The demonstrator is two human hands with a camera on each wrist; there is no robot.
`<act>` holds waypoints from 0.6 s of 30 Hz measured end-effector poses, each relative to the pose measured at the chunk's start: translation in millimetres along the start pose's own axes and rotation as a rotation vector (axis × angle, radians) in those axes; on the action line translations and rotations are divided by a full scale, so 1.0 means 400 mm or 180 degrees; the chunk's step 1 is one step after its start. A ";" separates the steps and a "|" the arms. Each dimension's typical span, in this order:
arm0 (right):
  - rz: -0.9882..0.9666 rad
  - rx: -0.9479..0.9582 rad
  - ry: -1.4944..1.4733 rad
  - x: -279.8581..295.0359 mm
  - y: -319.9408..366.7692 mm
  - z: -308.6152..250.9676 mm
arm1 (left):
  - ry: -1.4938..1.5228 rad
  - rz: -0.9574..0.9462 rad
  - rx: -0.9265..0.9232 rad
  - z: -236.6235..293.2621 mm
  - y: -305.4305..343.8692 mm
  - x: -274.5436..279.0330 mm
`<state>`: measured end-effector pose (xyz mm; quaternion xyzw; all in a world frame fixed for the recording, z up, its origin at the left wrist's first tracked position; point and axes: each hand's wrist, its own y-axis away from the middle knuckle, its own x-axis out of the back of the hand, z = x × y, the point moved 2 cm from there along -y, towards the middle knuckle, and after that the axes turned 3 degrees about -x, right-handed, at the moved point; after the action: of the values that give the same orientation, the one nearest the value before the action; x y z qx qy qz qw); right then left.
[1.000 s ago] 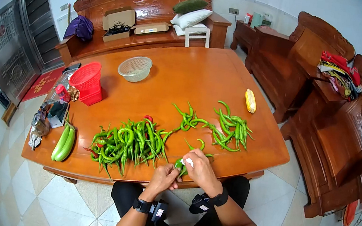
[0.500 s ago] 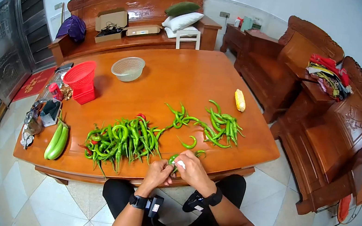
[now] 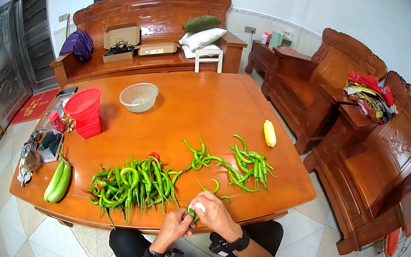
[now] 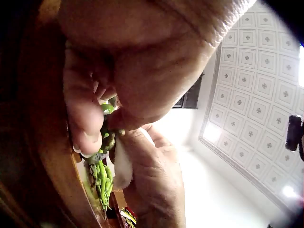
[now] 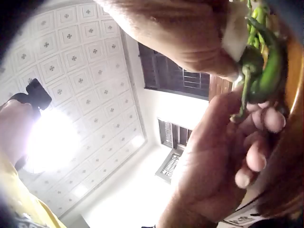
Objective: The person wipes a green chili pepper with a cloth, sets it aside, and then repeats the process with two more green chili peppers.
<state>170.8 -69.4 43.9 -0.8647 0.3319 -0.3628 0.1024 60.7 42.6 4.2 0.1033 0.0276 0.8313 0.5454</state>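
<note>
At the table's near edge my left hand pinches a green chili pepper between thumb and fingers, its stem pointing out toward the palm in the right wrist view. My right hand holds a crumpled white tissue and presses it against the pepper. Both hands meet there, and they cover most of the pepper in the head view. Left of them lies a large heap of green chili peppers with a few red ones. A smaller pile of green chilies lies farther right, and a single curved chili rests just beyond the right hand.
Two pale green eggplants lie at the table's left. Behind them stand a red basket and small clutter. A pale colander sits toward the back, and a corn cob lies near the right edge. Wooden seats surround the table.
The head view has shifted, so the table sits lower and slightly left. My hands stay together at the near edge, the right hand and tissue shifting slightly over the pepper.
</note>
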 end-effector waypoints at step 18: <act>-0.0135 -0.0112 -0.0108 0.000 -0.007 -0.017 | -0.0038 -0.0107 -0.0090 0.000 0.004 0.002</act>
<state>167.3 -66.8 49.8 -0.8793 0.3181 -0.3442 0.0851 58.9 42.8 4.5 0.1000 0.0143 0.8217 0.5608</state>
